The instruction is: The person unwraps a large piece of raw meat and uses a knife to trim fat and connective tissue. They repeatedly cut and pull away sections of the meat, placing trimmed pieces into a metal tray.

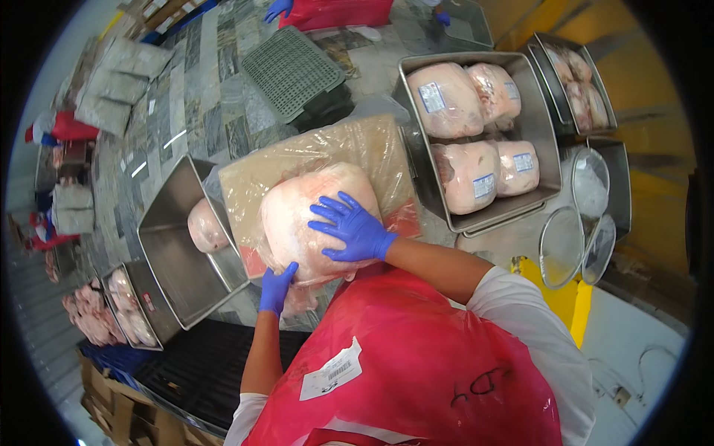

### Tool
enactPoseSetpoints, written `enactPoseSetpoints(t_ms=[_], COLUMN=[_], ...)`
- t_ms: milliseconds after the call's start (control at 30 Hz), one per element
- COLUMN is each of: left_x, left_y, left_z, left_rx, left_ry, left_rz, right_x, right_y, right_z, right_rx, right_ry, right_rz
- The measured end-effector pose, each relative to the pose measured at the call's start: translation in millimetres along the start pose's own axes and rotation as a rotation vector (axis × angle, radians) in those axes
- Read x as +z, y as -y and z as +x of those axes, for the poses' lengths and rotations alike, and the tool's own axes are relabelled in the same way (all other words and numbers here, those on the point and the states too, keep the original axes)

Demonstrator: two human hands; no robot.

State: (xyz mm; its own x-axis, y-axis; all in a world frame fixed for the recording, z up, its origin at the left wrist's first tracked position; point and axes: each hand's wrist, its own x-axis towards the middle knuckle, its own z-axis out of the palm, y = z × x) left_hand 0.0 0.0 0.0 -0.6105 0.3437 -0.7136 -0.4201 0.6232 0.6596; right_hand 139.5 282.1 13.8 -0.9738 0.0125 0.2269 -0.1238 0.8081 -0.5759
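Apron: red plastic apron (pixel 416 364) lies closest to us, with a white label stuck on its front.
Hands: both wear blue gloves. Our right hand (pixel 351 229) lies flat, fingers spread, on top of the wrapped meat; our left hand (pixel 277 288) cups its near lower edge. Neither is closed into a fist; they press on the same piece from two sides.
Work piece: large pale cut of meat (pixel 309 215) in clear film, resting on the brown board (pixel 372 145) covered with plastic sheet, at the middle of the tabletop (pixel 201 111).
Handling: we judge it heavy, soft and yielding, with slick film. Support from below and a flat palm above appear safer than pinching the wrap, which could tear or slip.
Left of the board: empty steel tray (pixel 178 260) tilted on edge, a smaller wrapped piece (pixel 206 227) at its rim; beyond it, a tray of raw pieces (pixel 130 308).
Right of the board: deep steel pan (pixel 535 123) holding four labelled wrapped cuts; round lids (pixel 561 245) nearer us.
Beyond the board: grey perforated crate (pixel 294 70).
Open room: little. The board is hemmed on both sides by steel edges; bare stone shows mainly beyond and left of the board.
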Motion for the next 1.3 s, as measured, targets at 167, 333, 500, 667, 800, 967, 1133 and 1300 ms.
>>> enactPoseSetpoints(t_ms=[167, 333, 500, 667, 800, 967, 1133, 1300], left_x=[8.5, 9.8, 5.7, 16.5, 20.1, 30.4, 25.4, 33.4], left_y=[-3.9, -9.5, -9.1, -22.0, -18.9, -22.8, -15.3, -24.3], left_z=[-10.9, -10.8, -20.2, -22.6, -26.3, -30.3, -33.2, -36.3], left_rx=[-0.09, -0.103, -0.157, -0.156, -0.188, -0.199, -0.225, -0.243], left_ry=[-0.02, -0.062, -0.114, -0.134, -0.199, -0.254, -0.265, -0.275], left_rz=[0.024, 0.036, 0.118, 0.062, 0.067, 0.121, 0.093, 0.097], right_x=[-8.6, -16.3, -21.8, -93.5, -111.4, -82.8, -25.3, -12.3], right_y=[-7.4, -16.6, -52.5, -210.6, -268.5, -247.3, -153.2, -132.2], right_z=[-13.1, -14.8, -0.1, 28.3, 47.3, 55.6, 16.7, -20.9], right_rx=[-0.012, -0.047, 0.102, 0.946, 0.948, 0.699, 0.508, 0.571], right_ry=[-0.066, -0.104, -0.569, -0.081, 0.108, 0.038, -0.001, -0.05], right_rz=[0.076, 0.125, 0.454, 0.261, 0.178, 0.145, 0.301, 0.457])
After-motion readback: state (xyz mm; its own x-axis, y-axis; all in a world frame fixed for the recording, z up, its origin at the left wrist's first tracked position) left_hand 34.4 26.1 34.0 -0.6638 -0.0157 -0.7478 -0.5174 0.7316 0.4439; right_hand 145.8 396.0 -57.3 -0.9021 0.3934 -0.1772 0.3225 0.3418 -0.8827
